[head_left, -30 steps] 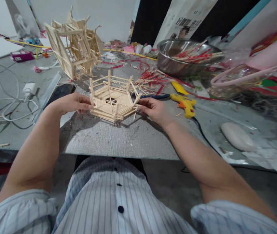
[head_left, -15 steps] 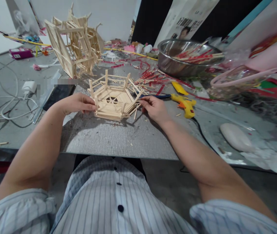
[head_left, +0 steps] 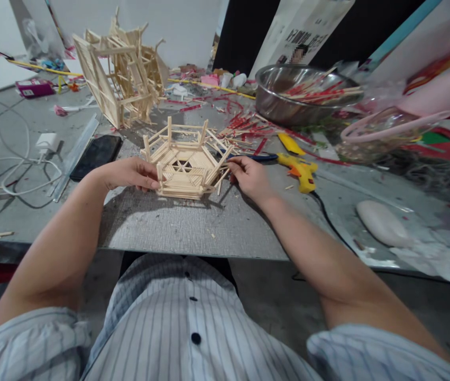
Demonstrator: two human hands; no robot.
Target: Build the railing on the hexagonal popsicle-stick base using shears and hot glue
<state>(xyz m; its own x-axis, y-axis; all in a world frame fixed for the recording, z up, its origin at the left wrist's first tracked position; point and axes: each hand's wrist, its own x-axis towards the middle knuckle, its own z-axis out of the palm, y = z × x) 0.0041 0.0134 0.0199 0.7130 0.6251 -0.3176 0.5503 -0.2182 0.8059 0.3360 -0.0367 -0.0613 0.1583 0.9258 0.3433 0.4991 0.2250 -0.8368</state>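
Observation:
A six-sided model of pale wooden sticks (head_left: 179, 181), with a slatted floor and short upright posts, rests on the grey board in front of me. My left hand (head_left: 135, 174) is closed on its near left corner, by a post. At the model's right side my right hand (head_left: 248, 177) pinches a thin wooden stick (head_left: 223, 176), which leans against the rim. Whether that stick is fixed to the model I cannot tell. Just right of this hand lies a yellow glue gun (head_left: 300, 168), its blue front part pointing left.
Behind the model stands a taller stick structure (head_left: 125, 79). A steel bowl (head_left: 288, 103) holds red-marked sticks, and more red scraps (head_left: 248, 127) lie beside it. A black phone (head_left: 95, 157), a white charger (head_left: 47, 143) and its cable are at left. A white mouse-shaped object (head_left: 381, 221) lies right.
The model has turned and shifted slightly, its near left corner moving right and a little toward me. My left hand has moved along with it. My right hand stays almost in place.

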